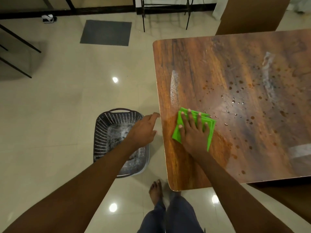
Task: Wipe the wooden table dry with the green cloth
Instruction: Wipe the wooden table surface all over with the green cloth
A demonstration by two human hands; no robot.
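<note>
Two edges of the bench (235, 64) matter here: the long left edge, running from a rounded far corner to a rounded near corner, and the near edge, which runs off to the right. The cloth (211, 130) lies folded flat just inside the left edge, in the near-left part of the bench. Beyond it and to its right the wood stretches wide, and drops (234, 100) are scattered over that stretch (thickest just past the cloth's far corner).

The right grip (193, 132) lies palm down on the cloth, fingers straight and spread, pressing rather than clutching. Green shows past the fingertips on the far side and at both sides of the palm, so the grip sits about on the middle of the cloth.

The left grip (143, 130) hangs over the floor (58, 106) beside the bench, fingers loosely stretched and holding nothing. Its forefinger reaches the left edge; whether it touches cannot be told.

A basket (102, 132) stands on the floor just left of the bench, partly under the left forearm. A bare foot (156, 192) stands by the near corner, and a grey mat (106, 32) lies well off across the tiles.
</note>
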